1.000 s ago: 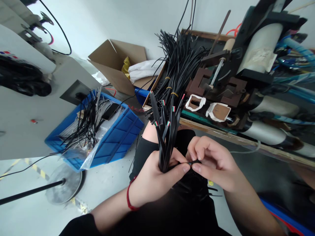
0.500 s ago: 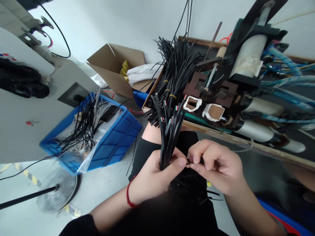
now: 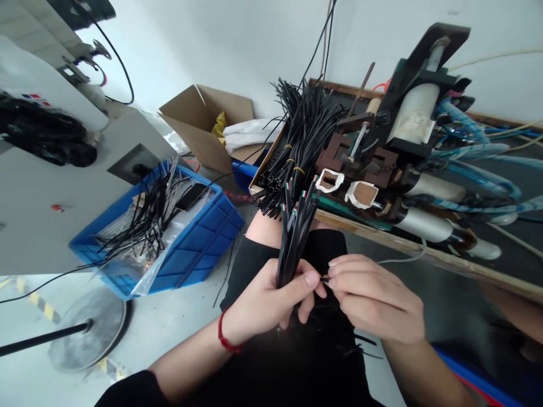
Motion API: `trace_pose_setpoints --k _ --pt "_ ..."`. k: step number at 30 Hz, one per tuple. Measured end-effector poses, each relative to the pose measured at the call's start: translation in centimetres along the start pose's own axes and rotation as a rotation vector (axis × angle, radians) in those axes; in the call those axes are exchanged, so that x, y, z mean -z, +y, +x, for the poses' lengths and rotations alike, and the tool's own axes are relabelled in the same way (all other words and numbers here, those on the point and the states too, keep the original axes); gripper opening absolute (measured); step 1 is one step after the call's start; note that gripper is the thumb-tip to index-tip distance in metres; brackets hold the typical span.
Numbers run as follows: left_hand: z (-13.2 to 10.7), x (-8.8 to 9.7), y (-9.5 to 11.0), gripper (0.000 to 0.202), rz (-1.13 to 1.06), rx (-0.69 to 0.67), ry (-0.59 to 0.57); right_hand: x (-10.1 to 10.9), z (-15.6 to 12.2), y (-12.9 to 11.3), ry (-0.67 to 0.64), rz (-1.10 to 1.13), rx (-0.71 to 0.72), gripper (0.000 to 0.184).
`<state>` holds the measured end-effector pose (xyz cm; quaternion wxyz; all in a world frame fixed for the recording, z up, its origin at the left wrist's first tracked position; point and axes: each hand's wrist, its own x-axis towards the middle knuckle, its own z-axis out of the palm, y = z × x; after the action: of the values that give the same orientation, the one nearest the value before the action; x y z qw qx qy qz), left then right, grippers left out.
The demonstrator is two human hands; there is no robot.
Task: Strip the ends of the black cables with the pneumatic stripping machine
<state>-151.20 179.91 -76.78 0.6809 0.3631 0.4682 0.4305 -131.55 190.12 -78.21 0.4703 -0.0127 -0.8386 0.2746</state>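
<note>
My left hand (image 3: 275, 297) is closed around a bundle of black cables (image 3: 292, 240). The cables stand upright in the fist and fan out at the top, where red, white and green wire ends show. My right hand (image 3: 375, 294) is beside it, thumb and fingers pinched on a small dark cable end (image 3: 324, 279). That end spans the narrow gap to my left thumb and forefinger; where it leads is hidden. On my lap below both hands lie dark scraps, hard to make out against black clothing.
Tied black cables (image 3: 303, 135) lie on the wood-edged bench beside a pneumatic machine (image 3: 360, 158). A blue crate (image 3: 203, 243) full of cables stands at left, with an open cardboard box (image 3: 190, 133) behind. A round metal base (image 3: 87, 333) with a pole is lower left.
My right hand's fingers have straightened and turned flatter around the small dark cable end. Lower left-hand fingers have loosened and show beneath the bundle. The view has shifted slightly.
</note>
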Motion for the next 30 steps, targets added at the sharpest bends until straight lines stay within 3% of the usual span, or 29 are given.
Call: trace_pose_setpoints --k 4,10,15,21,30 --pt "0.2 -0.2 0.0 0.043 -0.020 -0.006 0.025 0.1 0.2 0.3 0.007 -0.014 0.055 0.023" --pt "0.1 -0.2 0.0 0.027 -0.079 -0.030 0.025 -0.6 1.0 1.5 -0.002 0.183 -0.089 0.030" --pt "-0.1 -0.1 0.2 0.024 -0.101 -0.052 0.075 -0.6 1.5 2.2 -0.051 0.248 -0.118 0.040" --pt "-0.2 0.2 0.3 0.026 -0.123 -0.056 0.077 -0.7 2.0 2.8 -0.121 0.248 -0.095 0.036" --pt "-0.3 0.4 0.4 0.038 -0.165 -0.054 0.068 -1.4 2.5 2.4 -0.105 0.272 -0.022 0.034"
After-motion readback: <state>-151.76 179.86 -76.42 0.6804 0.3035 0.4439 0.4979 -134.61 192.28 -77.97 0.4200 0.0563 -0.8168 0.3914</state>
